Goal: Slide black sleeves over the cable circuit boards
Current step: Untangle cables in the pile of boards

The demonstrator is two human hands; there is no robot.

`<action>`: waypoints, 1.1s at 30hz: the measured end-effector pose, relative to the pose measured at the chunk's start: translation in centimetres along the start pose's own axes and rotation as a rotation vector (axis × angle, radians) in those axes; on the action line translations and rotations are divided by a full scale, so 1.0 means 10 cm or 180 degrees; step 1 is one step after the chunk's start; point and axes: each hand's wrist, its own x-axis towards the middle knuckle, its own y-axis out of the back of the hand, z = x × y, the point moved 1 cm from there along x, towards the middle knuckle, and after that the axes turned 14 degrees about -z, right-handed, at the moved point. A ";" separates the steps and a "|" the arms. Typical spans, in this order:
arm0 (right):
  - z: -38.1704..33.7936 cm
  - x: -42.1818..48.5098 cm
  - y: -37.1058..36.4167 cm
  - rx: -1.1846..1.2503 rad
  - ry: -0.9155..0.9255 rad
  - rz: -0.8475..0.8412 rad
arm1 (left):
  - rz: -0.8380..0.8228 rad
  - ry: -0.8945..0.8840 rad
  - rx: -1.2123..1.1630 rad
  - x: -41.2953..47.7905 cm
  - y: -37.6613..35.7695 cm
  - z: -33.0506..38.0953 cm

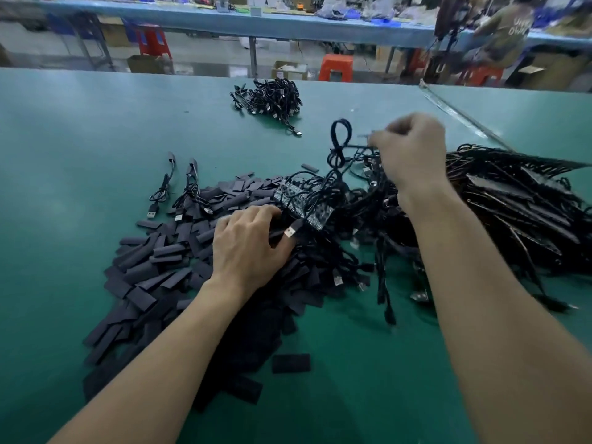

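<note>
- Here's the heap of flat black sleeves [153, 270], short matte tubes spread across the near-left part of the green-matted bench [80, 139]. One stray sleeve [291, 363] lies alone just near of the heap.
- Butting against the heap's right edge is the tangle of black cables [362, 225]. A speckled bare circuit board [301, 203] shows on top of it.
- The left hand [246, 248] sits palm-down where the sleeves meet the tangle. Its fingers are curled round a black USB cable [278, 234], and the silver plug [290, 232] pokes out by the thumb.
- The right hand [413, 152] is raised above the tangle's far side, fingers bunched tight and pinching a thin black cable [355, 145]. That cable rises into a loop [341, 133] to the hand's left. What sits at the fingertips is too blurred to tell.
- To the right, under the right forearm and beyond it, lies a big pile of long dark strips and wires [512, 193].
- Left of the sleeves, two coiled black cables [163, 190] and [192, 187] lie side by side and apart from the rest.
- Far out in the middle of the bench sits a separate small bundle of black cables [272, 97].
- A thin metal rail [461, 116] runs diagonally across the far-right corner.
- Beyond the bench are red plastic stools [336, 67], a long blue worktable [224, 20] and a seated person [506, 33] at far right.
</note>
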 end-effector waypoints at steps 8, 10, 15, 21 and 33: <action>0.59 -0.13 0.03 -0.1614 -0.0969 -0.0494 | -0.0923 -0.0578 0.0182 0.23 0.09 0.21; 0.52 -0.18 -0.01 -0.1455 -0.0394 -0.0354 | -0.1095 -0.0803 0.0542 0.32 0.12 0.23; 0.43 -0.28 -0.11 -0.1926 -0.0128 -0.1582 | -0.0979 -0.1072 0.0847 0.38 0.20 0.31; 0.50 -0.25 -0.07 -0.1365 -0.0174 -0.2051 | 0.0481 -0.1720 0.0581 0.20 0.17 0.34; 0.81 -0.21 0.15 -0.1686 -0.0895 -0.0656 | 0.1379 -0.2257 -0.0392 -0.07 0.21 0.48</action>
